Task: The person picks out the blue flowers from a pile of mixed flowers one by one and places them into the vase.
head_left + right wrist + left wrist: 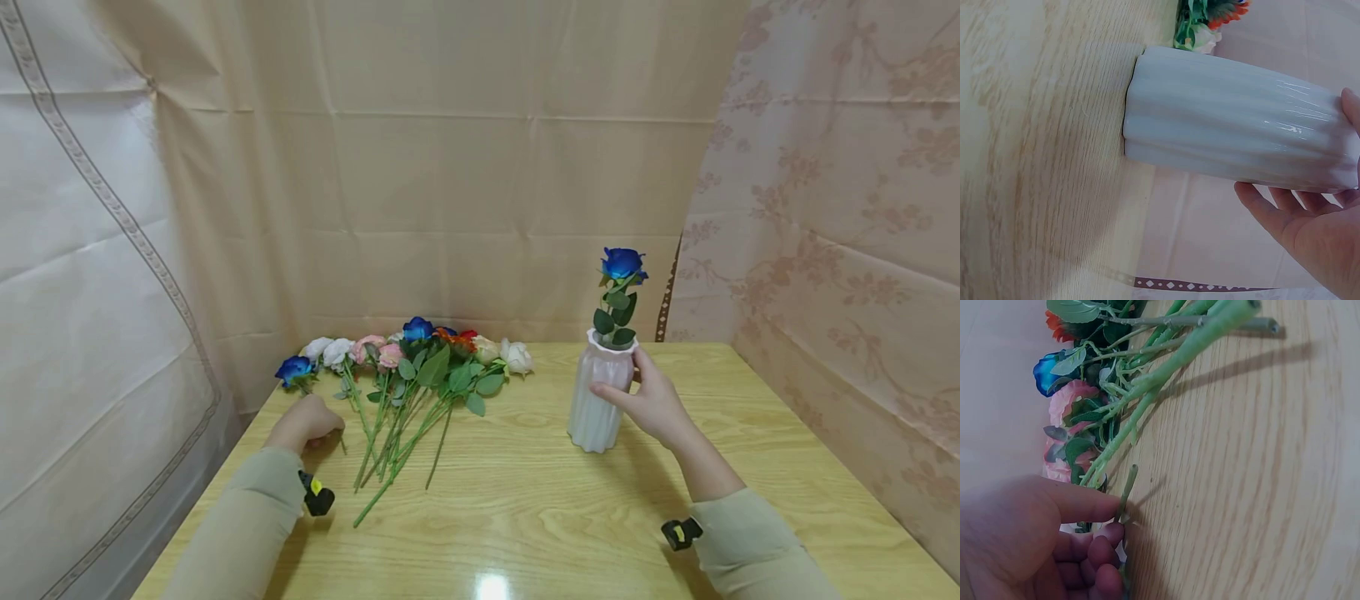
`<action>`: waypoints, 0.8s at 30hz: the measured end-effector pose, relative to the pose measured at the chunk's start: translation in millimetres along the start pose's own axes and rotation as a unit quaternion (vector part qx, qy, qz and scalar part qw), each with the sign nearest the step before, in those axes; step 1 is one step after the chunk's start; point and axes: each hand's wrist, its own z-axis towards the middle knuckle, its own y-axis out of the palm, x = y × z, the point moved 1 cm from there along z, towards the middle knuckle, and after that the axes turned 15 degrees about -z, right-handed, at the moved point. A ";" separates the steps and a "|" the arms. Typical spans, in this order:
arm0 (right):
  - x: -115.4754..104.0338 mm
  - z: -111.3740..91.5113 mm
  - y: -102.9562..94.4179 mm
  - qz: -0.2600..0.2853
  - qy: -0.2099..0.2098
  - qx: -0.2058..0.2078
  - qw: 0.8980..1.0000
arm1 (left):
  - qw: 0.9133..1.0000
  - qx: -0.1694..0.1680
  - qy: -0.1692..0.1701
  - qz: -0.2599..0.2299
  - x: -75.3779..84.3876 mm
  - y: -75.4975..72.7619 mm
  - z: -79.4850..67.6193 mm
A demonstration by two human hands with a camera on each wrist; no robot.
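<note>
At the table's left side my left hand [304, 422] pinches the green stem [1127, 487] of a blue rose [295, 369], whose bloom shows just beyond the knuckles. The stem's cut end sticks out past thumb and fingers in the left wrist view. On the right, a white ribbed vase [594, 404] stands upright on the table with another blue rose [624, 263] in it, bloom up. My right hand [654, 400] grips this vase around its upper part, thumb on the near side. In the right wrist view the vase [1229, 119] lies sideways across the picture.
A loose heap of artificial flowers [435, 367], white, pink, blue, red and cream, lies along the back of the wooden table [510, 517]. Their stems [397, 467] point toward me. A beige cloth [450, 183] hangs behind, and a patterned cloth [847, 275] on the right.
</note>
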 end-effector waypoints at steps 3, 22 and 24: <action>-0.9 -0.4 0.0 0.001 0.001 -0.001 1.000 | 1.000 0.000 0.009 0.007 2.2 0.0 -1.9; -1.6 -0.3 -1.6 0.001 0.000 0.002 1.000 | 0.997 0.029 -0.004 -0.067 -7.3 -5.3 -2.5; -1.6 -0.2 -1.9 0.000 -0.002 0.002 1.000 | 0.997 0.029 -0.003 -0.073 -7.3 -6.5 -3.1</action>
